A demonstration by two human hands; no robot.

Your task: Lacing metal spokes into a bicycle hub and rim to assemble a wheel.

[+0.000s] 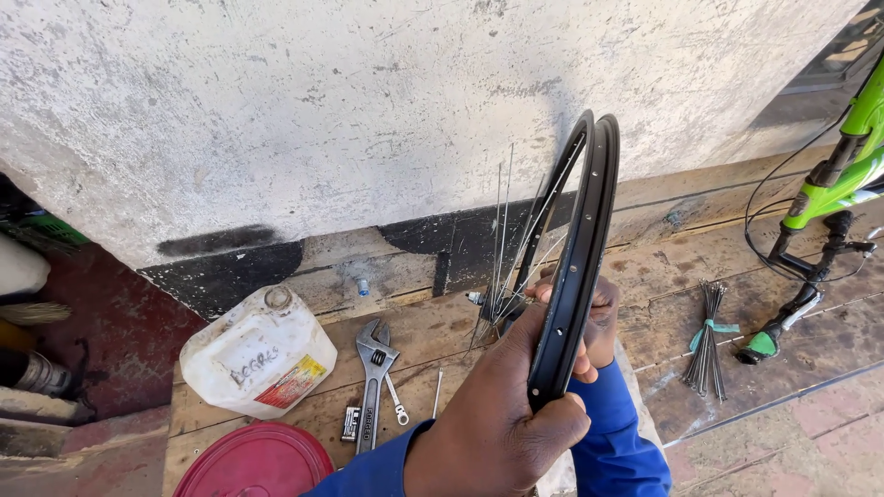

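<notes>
My left hand [502,419] grips the rim [575,267] upright, steadying it. My right hand [599,327], behind, is closed on the rim beside the spokes [506,248]; a wrench [371,368] lies near the bench's front edge.

Looks like we're at a roadside bike repair spot: adjustable wrench [371,368] and spoke bundle [707,342] on rough planks [442,331], green bike frame [843,175] nearby.

A rough whitewashed plaster wall [322,101] with a black painted base band [230,271] rises behind the worn, stained wooden plank tabletop [645,276]; reddish floor [120,340] lies left, in daylight.
</notes>
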